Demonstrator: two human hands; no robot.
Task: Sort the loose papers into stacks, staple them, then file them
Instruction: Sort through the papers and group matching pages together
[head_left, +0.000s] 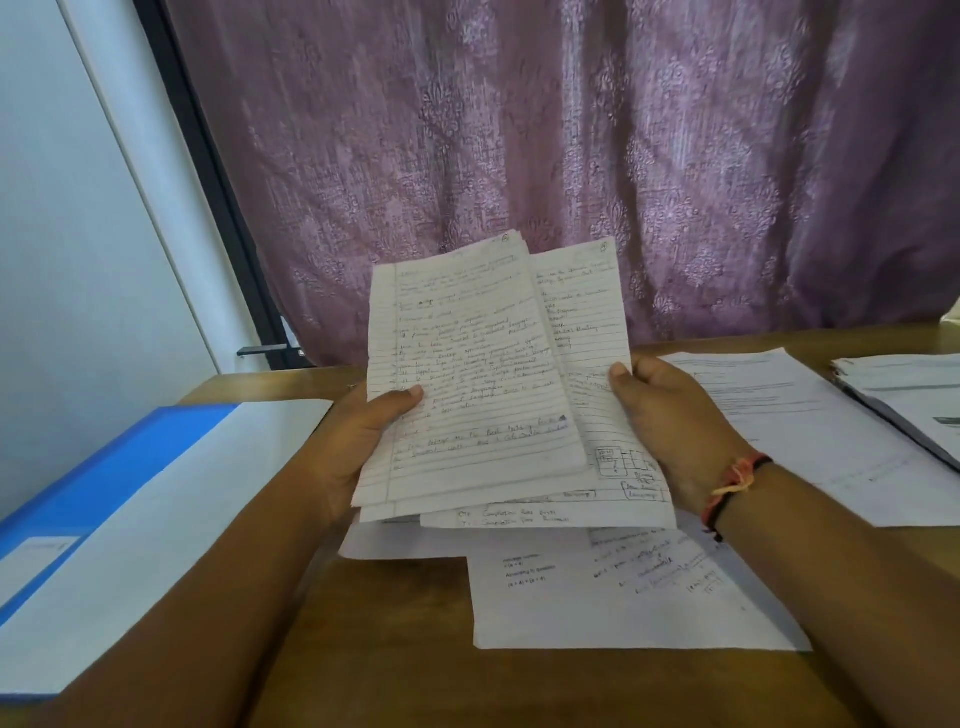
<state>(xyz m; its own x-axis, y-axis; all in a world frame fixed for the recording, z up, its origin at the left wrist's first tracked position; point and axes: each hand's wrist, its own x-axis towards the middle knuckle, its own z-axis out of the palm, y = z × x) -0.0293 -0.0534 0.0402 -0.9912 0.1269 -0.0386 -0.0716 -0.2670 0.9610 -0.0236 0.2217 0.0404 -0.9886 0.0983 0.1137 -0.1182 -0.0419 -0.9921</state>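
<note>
Head view: the left hand (358, 447) holds the left edge of a fanned sheaf of lined papers (467, 374). Its thumb lies across the front sheet and its fingers are hidden behind, so this grip is closed on the sheaf. The right hand (675, 421) holds the right edge in the same way, thumb on the face of the rear sheets, grip likewise closed on the paper. The sheaf is held up off the desk (363, 649), in front of the person and between the two hands, with its face tilted toward the camera. Its sheets are out of line: the front ones lean left, and one rear sheet shows past them on the right. All carry handwriting, too small to read. Directly below the sheaf a loose sheet (623, 603) lies flat on the desk, with another white sheet (395, 543) partly hidden beneath the held papers. To the right, printed pages (810, 441) lie flat, and at the far right edge is a separate paper stack (904, 400) over a dark cover. A blue file (104, 483) with a white face lies on the desk at the left, beside the left forearm. The right wrist bears a red and black thread band (735, 486). A purple patterned curtain (571, 156) hangs behind the desk.
</note>
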